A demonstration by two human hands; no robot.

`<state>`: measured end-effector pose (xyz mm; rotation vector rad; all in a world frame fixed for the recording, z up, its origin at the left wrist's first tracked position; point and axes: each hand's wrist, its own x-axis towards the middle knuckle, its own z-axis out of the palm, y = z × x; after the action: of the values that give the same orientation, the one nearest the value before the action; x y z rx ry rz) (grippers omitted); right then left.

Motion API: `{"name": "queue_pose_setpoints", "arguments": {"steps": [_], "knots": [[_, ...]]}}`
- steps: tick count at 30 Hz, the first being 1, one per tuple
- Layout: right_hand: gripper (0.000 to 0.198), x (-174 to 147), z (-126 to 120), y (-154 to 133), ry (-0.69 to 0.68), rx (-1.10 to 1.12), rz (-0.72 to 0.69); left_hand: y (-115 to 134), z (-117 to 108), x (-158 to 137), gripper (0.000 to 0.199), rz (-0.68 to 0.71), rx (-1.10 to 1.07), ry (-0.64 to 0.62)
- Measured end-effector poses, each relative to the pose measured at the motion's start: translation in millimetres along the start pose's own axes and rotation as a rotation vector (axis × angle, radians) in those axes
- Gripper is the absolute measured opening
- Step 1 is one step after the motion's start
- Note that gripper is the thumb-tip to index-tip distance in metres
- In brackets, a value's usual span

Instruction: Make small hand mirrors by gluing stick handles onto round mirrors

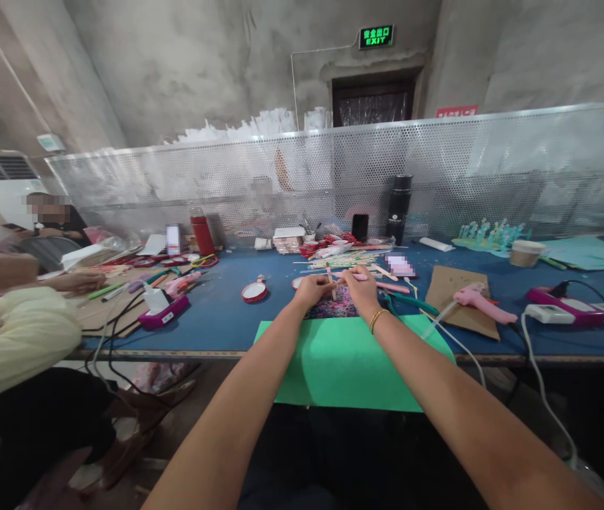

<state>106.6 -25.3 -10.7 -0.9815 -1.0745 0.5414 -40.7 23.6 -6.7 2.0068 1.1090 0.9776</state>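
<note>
My left hand (314,290) pinches a slim upright wooden stick (330,275) over a dark multicoloured patterned piece (334,307). Close on the right, my right hand (364,289), with a gold bracelet at the wrist, is closed round a pale pinkish pen-like thing (359,278); its exact kind is too small to make out. Under my forearms a green sheet (352,365) hangs over the table's front edge. Teal-handled pliers (413,303) lie just right of my right hand.
A pink glue gun (479,303) rests on brown cardboard (458,283). Purple power strips (567,306) stand at right. Behind are thin sticks (333,263), a black bottle (399,211) and a paper cup (525,253). A red tape roll (255,292) lies left; a co-worker's sleeve (20,329) is farther left.
</note>
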Motion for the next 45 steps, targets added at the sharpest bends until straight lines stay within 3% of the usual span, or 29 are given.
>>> {"name": "queue_pose_setpoints", "arguments": {"steps": [3,8,14,19,25,34,41,45], "knots": [[0.017,1,0,1,-0.028,-0.010,-0.011,2,-1,-1,0.045,-0.014,0.005,0.002],[0.018,0,-1,1,0.036,-0.035,0.001,-2,0,0,0.045,-0.004,0.010,-0.004],[0.019,-1,0,1,-0.042,-0.010,-0.011,-7,2,2,0.049,-0.020,-0.041,-0.008],[0.016,-1,-1,-1,0.028,-0.001,0.013,-8,2,1,0.046,-0.014,-0.002,0.011],[0.018,-1,-1,-2,-0.056,0.037,0.017,-16,3,3,0.040,-0.001,0.008,-0.003],[0.016,0,-1,0,0.018,0.120,0.099,-10,4,0,0.034,0.017,-0.019,-0.013],[0.013,0,-3,-1,0.004,0.051,0.024,-8,3,0,0.035,0.005,0.029,-0.001],[0.015,1,-2,-1,0.007,0.107,0.055,-9,2,1,0.036,0.020,0.024,-0.013]]}}
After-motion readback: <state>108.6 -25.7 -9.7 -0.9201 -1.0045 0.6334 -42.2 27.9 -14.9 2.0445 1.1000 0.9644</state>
